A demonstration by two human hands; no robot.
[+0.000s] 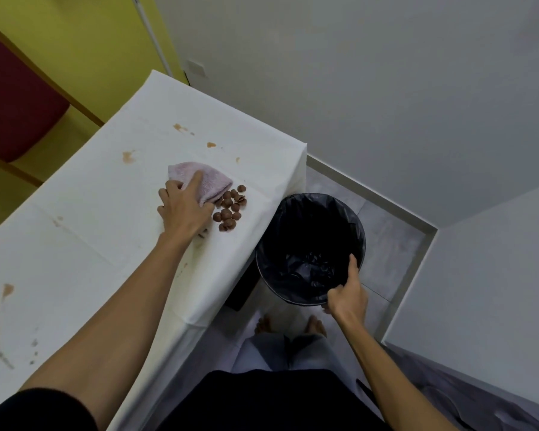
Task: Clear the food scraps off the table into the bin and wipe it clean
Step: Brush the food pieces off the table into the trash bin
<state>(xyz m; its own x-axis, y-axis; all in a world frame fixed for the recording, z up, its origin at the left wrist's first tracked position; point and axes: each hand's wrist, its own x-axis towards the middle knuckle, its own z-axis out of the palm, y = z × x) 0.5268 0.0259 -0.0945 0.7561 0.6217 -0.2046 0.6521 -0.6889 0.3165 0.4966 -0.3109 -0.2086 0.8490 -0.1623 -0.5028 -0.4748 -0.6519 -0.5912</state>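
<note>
Left hand [184, 209] pressing pink cloth [204, 181] flat on white table [91, 213], brown scraps [229, 208] clustered just beside cloth near table edge, right hand [347, 295] gripping rim of black-lined bin [308, 225] beside table.

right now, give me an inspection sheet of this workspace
surface: table under white cover, brown stains scattered
job's things: pink cloth beside brown scraps near table edge; bin with black liner just below that edge
clutter: nothing seen
grippers: left hand pressing the cloth; right hand gripping bin rim
cables: nothing seen
surroundings: grey wall, yellow wall, red chair behind table, tiled floor
</note>
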